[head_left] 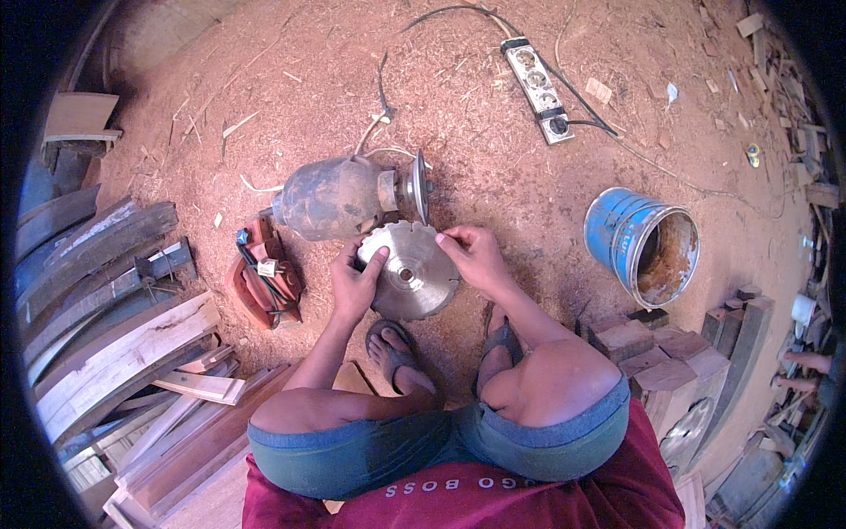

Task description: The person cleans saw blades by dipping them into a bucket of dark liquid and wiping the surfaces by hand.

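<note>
A round, silvery circular saw blade [421, 286] with a small centre hole and a toothed rim is held above the ground between my knees. My left hand [355, 280] grips its left side, the thumb lying on the flat face. At the upper right rim, my right hand [474, 254] pinches a tooth area between thumb and fingers. Just beyond the blade lies a worn grey electric motor [330, 196]. A thin grinding disc [420, 187] stands on edge at the motor's right end, apart from my hands.
Left of me sit a red power tool [263, 280] with its cord and stacked timber [123, 339]. On the right, a blue bucket [612, 231] lies tipped, near wooden blocks [670, 357]. A power strip [538, 88] with cables rests on the sawdust-covered ground [291, 106].
</note>
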